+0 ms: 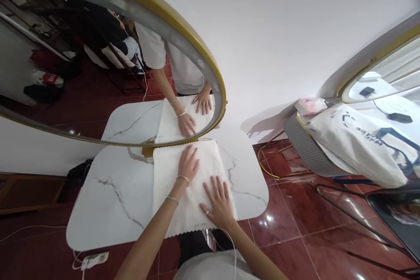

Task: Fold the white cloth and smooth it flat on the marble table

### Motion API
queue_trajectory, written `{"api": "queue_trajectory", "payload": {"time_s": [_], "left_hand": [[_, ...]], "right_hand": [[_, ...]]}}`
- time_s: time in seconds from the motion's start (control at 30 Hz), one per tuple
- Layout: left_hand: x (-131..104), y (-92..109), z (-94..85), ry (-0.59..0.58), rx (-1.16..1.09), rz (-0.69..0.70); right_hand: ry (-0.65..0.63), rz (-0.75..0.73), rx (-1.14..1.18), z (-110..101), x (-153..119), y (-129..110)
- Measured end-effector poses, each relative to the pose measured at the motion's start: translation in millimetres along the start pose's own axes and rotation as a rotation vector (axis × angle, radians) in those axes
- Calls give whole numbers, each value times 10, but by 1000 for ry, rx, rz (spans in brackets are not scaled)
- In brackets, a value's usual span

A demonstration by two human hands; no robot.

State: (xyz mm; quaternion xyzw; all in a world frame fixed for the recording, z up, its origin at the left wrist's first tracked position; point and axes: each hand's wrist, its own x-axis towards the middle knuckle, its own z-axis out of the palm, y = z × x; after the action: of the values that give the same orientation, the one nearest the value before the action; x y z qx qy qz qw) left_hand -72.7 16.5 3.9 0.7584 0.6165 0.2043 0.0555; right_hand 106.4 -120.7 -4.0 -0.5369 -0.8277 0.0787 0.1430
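Observation:
A white cloth [170, 183] with a scalloped edge lies spread on the white marbled table [108, 214]. Its near edge reaches the table's front edge, where a small faint print shows near the corner. My left hand [188, 166] rests on the far middle of the cloth, fingers stretched out and pointing away. Two bracelets circle that wrist. My right hand [218, 203] lies flat on the cloth's near right part, fingers spread, with a ring on one finger. Neither hand grips anything; both palms press against the cloth.
A large gold-framed mirror [210, 57] stands over the table's back edge and reflects both hands. To the right, a second table [298, 144] bears a white printed bag [357, 140] and a pink-white packet [310, 106]. A power strip [95, 260] lies on the red tiled floor.

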Motion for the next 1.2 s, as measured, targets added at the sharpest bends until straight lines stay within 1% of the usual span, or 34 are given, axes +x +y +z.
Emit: {"api": "queue_trajectory", "payload": {"time_s": [0.07, 0.1, 0.13, 0.2, 0.3, 0.43, 0.5, 0.57, 0.6, 0.67, 0.73, 0.77, 0.83, 0.93, 1.0, 1.03, 1.1, 1.13, 1.2], "left_hand": [[48, 145, 100, -53, 19, 90], [61, 179, 126, -58, 30, 100], [62, 183, 135, -55, 38, 94], [29, 104, 101, -52, 38, 82], [-91, -192, -43, -46, 38, 80], [-257, -721, -280, -21, 70, 68], [-304, -945, -358, 4, 87, 61], [-319, -1088, -387, 27, 97, 78], [-315, -1121, -383, 20, 94, 115], [-281, -1106, -350, -48, 71, 247], [-215, -994, -298, -139, 45, 381], [-172, -909, -268, -172, 37, 424], [-72, -709, -202, -207, 31, 467], [69, -414, -92, -228, 20, 493], [128, -288, -31, -220, 10, 483], [142, -258, -13, -213, 5, 474], [140, -275, -12, -203, -9, 460], [125, -319, -32, -200, -16, 455], [77, -469, -109, -199, -30, 449]], "right_hand": [[-1, 13, 3, -39, -30, 57], [-5, 14, 8, -56, -40, 74], [-12, 9, 16, -67, -45, 77], [-36, -16, 33, -66, -35, 35], [-85, -70, 67, -7, 35, -159], [-161, -136, 133, 73, 235, -591], [-195, -160, 167, 83, 347, -805], [-211, -155, 181, 91, 431, -963], [-211, -142, 178, 100, 455, -1011], [-194, -109, 153, 137, 462, -1040], [-163, -87, 113, 185, 420, -983], [-144, -77, 88, 205, 387, -930], [-108, -50, 37, 219, 313, -790], [-85, -9, -31, 166, 220, -568], [-83, 7, -61, 106, 186, -465], [-83, 13, -70, 80, 180, -437], [-89, 18, -75, 52, 189, -441], [-96, 18, -72, 54, 203, -472], [-117, 10, -54, 93, 251, -588]]}}
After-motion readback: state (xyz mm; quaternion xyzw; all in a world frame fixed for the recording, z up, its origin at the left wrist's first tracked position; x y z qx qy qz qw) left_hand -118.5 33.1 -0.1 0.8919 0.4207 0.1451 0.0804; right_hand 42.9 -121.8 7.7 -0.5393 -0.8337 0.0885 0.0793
